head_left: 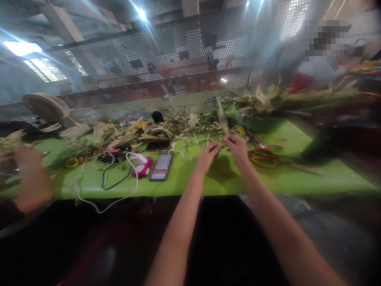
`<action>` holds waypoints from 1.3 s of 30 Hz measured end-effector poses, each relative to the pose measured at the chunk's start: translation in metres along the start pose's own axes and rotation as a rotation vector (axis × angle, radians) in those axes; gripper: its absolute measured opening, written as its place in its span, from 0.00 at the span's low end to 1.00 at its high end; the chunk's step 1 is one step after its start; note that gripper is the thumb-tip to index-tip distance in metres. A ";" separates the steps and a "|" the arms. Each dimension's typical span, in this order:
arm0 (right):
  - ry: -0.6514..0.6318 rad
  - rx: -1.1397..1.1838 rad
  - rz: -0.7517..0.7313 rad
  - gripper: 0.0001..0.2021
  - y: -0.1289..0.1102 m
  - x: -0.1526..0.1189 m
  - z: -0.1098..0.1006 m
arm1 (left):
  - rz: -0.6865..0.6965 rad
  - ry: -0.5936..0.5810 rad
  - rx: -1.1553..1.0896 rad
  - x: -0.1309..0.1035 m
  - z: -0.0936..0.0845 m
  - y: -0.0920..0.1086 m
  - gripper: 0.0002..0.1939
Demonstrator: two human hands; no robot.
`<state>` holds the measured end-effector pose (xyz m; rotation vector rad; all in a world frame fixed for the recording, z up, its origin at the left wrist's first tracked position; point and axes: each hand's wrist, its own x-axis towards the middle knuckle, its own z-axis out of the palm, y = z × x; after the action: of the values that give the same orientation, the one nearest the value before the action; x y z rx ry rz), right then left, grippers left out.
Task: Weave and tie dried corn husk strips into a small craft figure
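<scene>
My right hand (236, 146) is closed on the lower end of a dried plant bundle (222, 115), whose pale husk-like leaves point up and away from me. Just to its left, my left hand (210, 154) is pinched close to the same stem end; what lies between its fingertips is too small to make out. Both hands are held above the green tabletop (184, 180), with a shadow below them. Scissors with red and yellow handles (263, 157) lie to the right of my right hand.
Plant scraps (190, 123) run along the table's back. Left of my hands are a phone (161, 167), a magenta power block (143, 167) and cables. A green basin (256, 122) bears stalks. Another person's hand (31, 171) is far left.
</scene>
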<state>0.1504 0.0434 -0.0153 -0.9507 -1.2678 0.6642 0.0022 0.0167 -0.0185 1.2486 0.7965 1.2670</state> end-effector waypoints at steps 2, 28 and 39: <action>0.053 0.069 0.016 0.14 -0.004 -0.001 -0.001 | -0.041 0.127 -0.156 0.004 -0.002 -0.004 0.14; -0.330 0.019 0.166 0.10 -0.005 -0.010 0.008 | -0.188 0.181 -0.372 0.005 -0.012 -0.001 0.10; -0.255 -0.172 -0.022 0.09 -0.004 -0.014 0.011 | -0.073 0.255 -0.257 0.007 -0.013 -0.007 0.12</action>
<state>0.1362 0.0317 -0.0186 -1.0134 -1.5793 0.6831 -0.0073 0.0280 -0.0267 0.8567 0.8221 1.4367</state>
